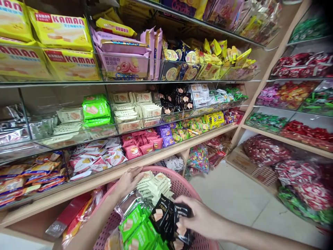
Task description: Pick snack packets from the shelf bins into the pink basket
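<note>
A pink perforated plastic basket (pixel 182 178) full of small snack packets stands in front of me. My right hand (pixel 201 217) is closed on black snack packets (pixel 183 225) at the basket's right side. Other black packets (pixel 162 211) lie just left of it, and green packets (pixel 139 227) fill the near part. My left hand (pixel 130 180) rests at the basket's far left rim with its fingers stretched out, beside cream-coloured packets (pixel 156 184). Silver wrapping (pixel 131 205) shows below that hand.
Shelves with clear-fronted bins hold yellow biscuit packs (pixel 66 31), purple packs (pixel 122 62), black packets (pixel 177 99) and pink packets (pixel 142 144). On the right stand more candy shelves (pixel 301 93), with big candy bags (pixel 307 184) below. A wooden ledge (pixel 104 177) runs behind the basket.
</note>
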Demonstrator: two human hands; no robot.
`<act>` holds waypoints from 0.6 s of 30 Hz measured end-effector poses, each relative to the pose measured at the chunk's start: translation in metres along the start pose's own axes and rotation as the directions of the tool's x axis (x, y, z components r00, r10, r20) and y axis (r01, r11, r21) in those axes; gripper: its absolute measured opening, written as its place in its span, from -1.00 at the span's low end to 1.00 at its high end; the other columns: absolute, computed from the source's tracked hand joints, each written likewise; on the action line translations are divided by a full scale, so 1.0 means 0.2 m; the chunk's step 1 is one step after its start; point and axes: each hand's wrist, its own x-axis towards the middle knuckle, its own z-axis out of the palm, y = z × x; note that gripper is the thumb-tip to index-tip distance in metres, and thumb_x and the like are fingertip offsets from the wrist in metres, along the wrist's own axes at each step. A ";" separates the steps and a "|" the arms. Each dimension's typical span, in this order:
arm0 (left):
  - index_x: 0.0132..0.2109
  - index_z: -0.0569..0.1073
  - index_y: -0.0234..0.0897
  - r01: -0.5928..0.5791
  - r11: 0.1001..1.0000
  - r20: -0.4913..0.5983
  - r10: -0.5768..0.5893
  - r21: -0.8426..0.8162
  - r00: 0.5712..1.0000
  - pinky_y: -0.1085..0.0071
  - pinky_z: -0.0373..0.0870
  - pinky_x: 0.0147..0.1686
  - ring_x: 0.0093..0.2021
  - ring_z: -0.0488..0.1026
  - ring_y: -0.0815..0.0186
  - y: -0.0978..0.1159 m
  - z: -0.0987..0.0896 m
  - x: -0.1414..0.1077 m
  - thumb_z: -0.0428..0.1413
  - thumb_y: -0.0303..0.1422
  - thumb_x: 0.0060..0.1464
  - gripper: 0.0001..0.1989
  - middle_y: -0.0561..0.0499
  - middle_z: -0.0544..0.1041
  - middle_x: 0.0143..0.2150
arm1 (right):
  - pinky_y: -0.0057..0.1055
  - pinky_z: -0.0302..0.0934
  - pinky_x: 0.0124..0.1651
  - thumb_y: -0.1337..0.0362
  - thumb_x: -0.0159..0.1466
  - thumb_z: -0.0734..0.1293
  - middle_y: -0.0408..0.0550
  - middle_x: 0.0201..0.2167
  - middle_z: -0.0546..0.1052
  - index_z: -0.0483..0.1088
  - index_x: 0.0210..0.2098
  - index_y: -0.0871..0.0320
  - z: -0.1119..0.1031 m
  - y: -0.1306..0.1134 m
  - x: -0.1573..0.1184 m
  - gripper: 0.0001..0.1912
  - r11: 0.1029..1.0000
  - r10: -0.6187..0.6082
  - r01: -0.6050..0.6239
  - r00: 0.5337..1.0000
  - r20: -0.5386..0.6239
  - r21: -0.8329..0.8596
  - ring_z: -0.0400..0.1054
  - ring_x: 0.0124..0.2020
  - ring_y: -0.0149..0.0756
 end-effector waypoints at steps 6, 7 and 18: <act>0.21 0.36 -0.34 -0.010 1.000 -0.007 0.010 0.003 1.000 0.22 0.17 0.23 0.24 0.28 0.16 -0.03 0.01 0.00 -0.14 -0.07 0.27 -0.44 -0.17 0.35 0.24 | -0.49 0.08 -0.36 0.44 -0.11 0.25 -0.22 -0.44 0.41 0.26 -0.40 0.13 0.11 0.03 -0.01 -0.76 0.976 0.105 -0.105 0.994 -0.010 -0.192 0.25 -0.38 -0.37; 0.21 0.36 -0.34 -0.010 1.000 -0.009 0.010 0.003 1.000 0.21 0.17 0.23 0.23 0.29 0.16 -0.03 0.01 0.00 -0.14 -0.08 0.27 -0.45 -0.17 0.36 0.23 | -0.49 0.06 -0.37 0.44 -0.12 0.25 -0.22 -0.45 0.40 0.25 -0.41 0.13 0.13 0.03 0.00 -0.76 0.970 0.120 -0.120 0.993 -0.011 -0.213 0.23 -0.40 -0.38; 0.20 0.38 -0.34 0.007 1.000 -0.010 -0.007 0.007 1.000 0.21 0.15 0.25 0.25 0.27 0.15 -0.01 0.00 0.00 -0.13 -0.01 0.24 -0.40 -0.15 0.36 0.23 | -0.32 0.24 -0.17 0.27 -0.02 0.35 0.05 -0.16 0.54 0.39 -0.13 0.16 0.14 0.05 0.06 -0.58 0.787 0.142 -0.094 0.989 0.032 -0.610 0.41 -0.15 -0.07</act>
